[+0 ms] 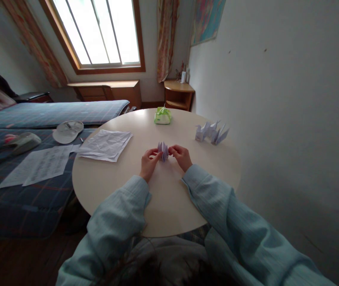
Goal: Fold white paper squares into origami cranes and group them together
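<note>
1 folded paper point(163, 151) between left hand point(149, 162) and right hand point(181, 156) fingertips point(170, 149)

Centre of the frame: folded paper point(163, 151), pale lavender-white; at right of centre, paper figures point(216, 135) of similar tint. Middle: tabletop point(172, 214), plain cream. Upper centre: packet point(162, 116), bright green and white. Lower left and right: sleeves point(118, 208), light blue-green. Lower left: mattress point(38, 218), dark blue plaid, thin reddish lines. Top: curtains point(167, 39), patterned orange and beige; window frame point(111, 70), reddish brown.

Folded paper point(163, 151) centred, sheets point(106, 145) left, origami point(214, 135) right
</note>
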`<state>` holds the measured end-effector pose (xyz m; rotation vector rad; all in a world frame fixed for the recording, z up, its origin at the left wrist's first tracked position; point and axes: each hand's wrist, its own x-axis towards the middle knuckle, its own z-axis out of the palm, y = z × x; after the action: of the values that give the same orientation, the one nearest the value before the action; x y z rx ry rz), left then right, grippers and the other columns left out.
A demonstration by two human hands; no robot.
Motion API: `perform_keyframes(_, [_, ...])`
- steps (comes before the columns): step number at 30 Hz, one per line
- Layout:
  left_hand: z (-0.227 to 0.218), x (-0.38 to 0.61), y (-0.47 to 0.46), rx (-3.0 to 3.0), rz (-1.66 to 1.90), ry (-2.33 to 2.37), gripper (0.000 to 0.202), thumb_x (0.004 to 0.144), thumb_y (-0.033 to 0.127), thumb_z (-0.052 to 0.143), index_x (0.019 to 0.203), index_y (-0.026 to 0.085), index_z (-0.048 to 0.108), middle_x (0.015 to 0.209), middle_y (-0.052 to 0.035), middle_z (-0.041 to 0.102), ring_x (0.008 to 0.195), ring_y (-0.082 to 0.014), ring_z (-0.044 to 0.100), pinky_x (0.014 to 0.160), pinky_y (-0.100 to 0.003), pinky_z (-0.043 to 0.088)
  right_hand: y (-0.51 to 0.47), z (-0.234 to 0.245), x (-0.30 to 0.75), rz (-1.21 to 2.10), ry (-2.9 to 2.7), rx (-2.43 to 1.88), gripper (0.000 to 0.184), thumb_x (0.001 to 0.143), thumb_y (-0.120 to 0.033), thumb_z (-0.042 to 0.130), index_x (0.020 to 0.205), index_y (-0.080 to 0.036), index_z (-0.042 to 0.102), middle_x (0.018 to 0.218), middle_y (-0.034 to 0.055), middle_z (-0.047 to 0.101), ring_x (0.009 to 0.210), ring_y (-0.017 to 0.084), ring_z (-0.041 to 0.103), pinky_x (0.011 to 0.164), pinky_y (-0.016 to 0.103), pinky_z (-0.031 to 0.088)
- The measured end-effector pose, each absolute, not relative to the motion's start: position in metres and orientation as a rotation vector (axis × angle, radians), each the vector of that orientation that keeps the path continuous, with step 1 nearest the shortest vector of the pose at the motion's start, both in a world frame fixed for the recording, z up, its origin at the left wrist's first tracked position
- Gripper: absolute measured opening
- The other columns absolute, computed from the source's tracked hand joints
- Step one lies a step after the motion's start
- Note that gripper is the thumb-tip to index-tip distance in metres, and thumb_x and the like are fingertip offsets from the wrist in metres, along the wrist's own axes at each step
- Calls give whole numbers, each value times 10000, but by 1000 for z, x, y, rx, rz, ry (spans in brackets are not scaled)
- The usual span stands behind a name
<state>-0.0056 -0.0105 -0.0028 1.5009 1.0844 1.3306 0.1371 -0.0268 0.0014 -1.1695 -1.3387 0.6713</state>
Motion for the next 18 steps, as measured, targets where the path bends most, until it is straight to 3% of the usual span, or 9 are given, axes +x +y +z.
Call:
perform_keyframes(5, [-6,-6,-7,1485,1357,1075,236,665,331,587,798,145,642,808,-53,626,707,-128,548,646,-246,414,-29,5,136,570,-1314,-1228,196,662,-361,575,713,-172,564,701,9,606,658,119,554,589,240,429])
perform_keyframes(10, [-8,-7,-6,1481,1359,1057,174,657,288,574,742,154,646,804,-43,627,719,-130,537,650,-243,407,-32,8,135,580,-1357,-1216,279,656,-351,601,877,-183,574,891,41,619,761,127,568,621,243,434])
perform_keyframes(18, [-6,-7,-8,1500,1348,1045,179,652,293,580,749,156,641,810,-40,629,717,-129,536,650,-242,408,-34,10,134,631,-1397,-1195,276,644,-422,612,786,-186,619,843,35,636,774,137,572,638,253,437])
